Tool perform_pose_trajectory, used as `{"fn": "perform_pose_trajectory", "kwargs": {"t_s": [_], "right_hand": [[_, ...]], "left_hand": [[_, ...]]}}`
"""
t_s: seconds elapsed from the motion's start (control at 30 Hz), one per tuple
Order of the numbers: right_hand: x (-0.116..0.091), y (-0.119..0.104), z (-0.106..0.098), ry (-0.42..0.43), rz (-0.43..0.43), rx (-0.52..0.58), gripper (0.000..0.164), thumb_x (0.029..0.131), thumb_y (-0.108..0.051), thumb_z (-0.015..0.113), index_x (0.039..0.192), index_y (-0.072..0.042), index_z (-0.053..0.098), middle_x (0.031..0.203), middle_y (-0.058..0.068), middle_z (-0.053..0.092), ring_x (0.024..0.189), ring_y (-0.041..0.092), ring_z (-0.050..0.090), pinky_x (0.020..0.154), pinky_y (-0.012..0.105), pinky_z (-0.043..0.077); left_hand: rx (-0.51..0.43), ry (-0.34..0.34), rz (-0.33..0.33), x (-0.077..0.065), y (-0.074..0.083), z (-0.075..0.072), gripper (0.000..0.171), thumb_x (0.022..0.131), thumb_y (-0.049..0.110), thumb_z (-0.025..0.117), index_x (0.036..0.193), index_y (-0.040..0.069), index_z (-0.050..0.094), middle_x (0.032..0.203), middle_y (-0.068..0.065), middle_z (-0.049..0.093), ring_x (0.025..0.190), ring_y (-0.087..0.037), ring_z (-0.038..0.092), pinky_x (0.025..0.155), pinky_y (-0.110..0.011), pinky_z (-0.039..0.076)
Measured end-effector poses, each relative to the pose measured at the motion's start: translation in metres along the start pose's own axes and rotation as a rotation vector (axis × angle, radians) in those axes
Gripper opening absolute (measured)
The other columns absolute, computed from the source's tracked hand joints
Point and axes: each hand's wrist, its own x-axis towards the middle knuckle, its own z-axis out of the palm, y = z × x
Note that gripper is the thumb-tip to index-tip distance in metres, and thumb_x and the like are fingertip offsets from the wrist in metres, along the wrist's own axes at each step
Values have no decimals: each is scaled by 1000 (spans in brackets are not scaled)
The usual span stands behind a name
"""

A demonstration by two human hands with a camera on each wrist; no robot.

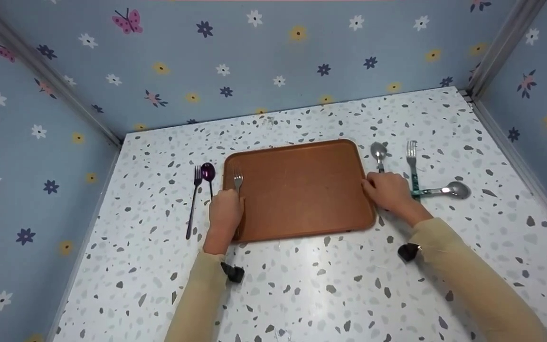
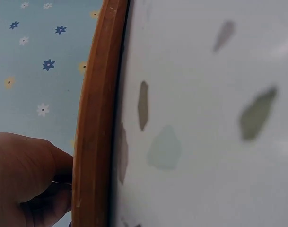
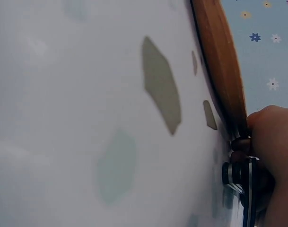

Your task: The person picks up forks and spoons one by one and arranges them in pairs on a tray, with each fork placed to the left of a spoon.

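Note:
A brown rectangular tray (image 1: 302,190) lies on the table between both hands. My left hand (image 1: 226,211) grips its left rim, and in the left wrist view the fingers (image 2: 58,161) curl at the tray's edge. A fork (image 1: 238,179) overlaps the tray's left side, its handle partly hidden by that hand. On the opposite rim, my right hand (image 1: 390,190) holds the tray with the thumb at its edge. Curled fingers (image 3: 241,143) show by the rim in the right wrist view. A silver spoon (image 1: 378,152) extends from behind the right hand, its handle mostly covered.
Left of the tray lie a purple fork (image 1: 193,202) and a purple spoon (image 1: 208,173). To the right, a green-handled fork (image 1: 412,164) and another spoon (image 1: 456,190) cross near the right wrist. Flowered panels (image 1: 273,52) enclose the speckled table (image 1: 292,289) at the back and sides.

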Motion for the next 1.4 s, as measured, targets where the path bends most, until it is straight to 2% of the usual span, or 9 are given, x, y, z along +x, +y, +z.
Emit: {"fn": "perform_pose_trajectory", "kwargs": {"t_s": [0.2,0.33,0.6,0.83,1.1,1.23,1.4], "right_hand": [[0,-1,1,-7,-1,5,33,100,-35,51,74,-14,56,60,2,52,55,24,50,52,38,38],[0,0,1,8,-10,-5,33,100,-33,52,73,-14,56,58,1,51,53,24,50,50,38,38],[3,-1,-1,6,-19,-13,33,100,-32,51,74,-13,56,59,2,52,55,24,50,51,40,39],[1,0,-1,9,-11,-12,32,100,-35,52,75,-14,57,60,1,52,55,24,51,51,39,38],[2,-1,-1,11,-12,3,31,99,-33,52,74,-14,57,59,0,52,54,22,50,50,37,38],[2,-1,-1,20,-11,7,31,99,-32,53,74,-15,57,59,0,51,54,22,49,51,36,38],[-1,0,-1,19,-15,6,31,99,-32,54,74,-15,57,58,0,51,53,22,50,50,38,39]], "left_hand": [[16,33,5,-2,-2,1,25,89,16,71,76,-4,68,72,-22,65,62,-36,65,51,-47,52],[11,29,13,-2,-4,2,24,90,18,70,77,-2,69,73,-20,66,61,-34,65,52,-45,53],[-78,9,-35,-1,-8,-1,20,91,17,70,81,0,72,78,-18,68,66,-33,66,56,-46,54],[-111,5,-48,-1,-6,-1,18,91,17,70,82,2,71,80,-17,68,66,-32,66,56,-45,53],[-132,4,-58,-3,-11,1,17,91,20,70,93,3,74,85,-14,70,70,-30,67,59,-45,54],[-147,36,-63,-4,-12,-1,21,92,21,68,98,2,74,86,-15,71,70,-31,67,57,-45,54],[-136,163,-116,-11,-14,-9,22,93,20,65,96,1,75,85,-17,71,69,-35,67,57,-48,53]]}}
